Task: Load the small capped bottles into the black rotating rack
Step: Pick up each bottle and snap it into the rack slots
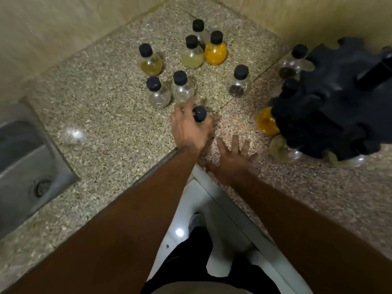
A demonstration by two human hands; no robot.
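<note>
Head view first gives us a steel sink [25, 158] at the far left, set into the speckled counter [101, 128]. Next come the loose bottles [180, 62], black-capped, standing in a cluster toward the back corner: some clear, some pale yellow, one orange. Just in front of them our left hand [188, 128] is wrapped around one dark-capped bottle [199, 114], its cap poking up between thumb and fingers. Our right hand [233, 153] lies flat near the counter edge, fingers spread wide, holding nothing. At the far right stands the black rack [331, 107], with several bottles already seated around its lower rim.
</note>
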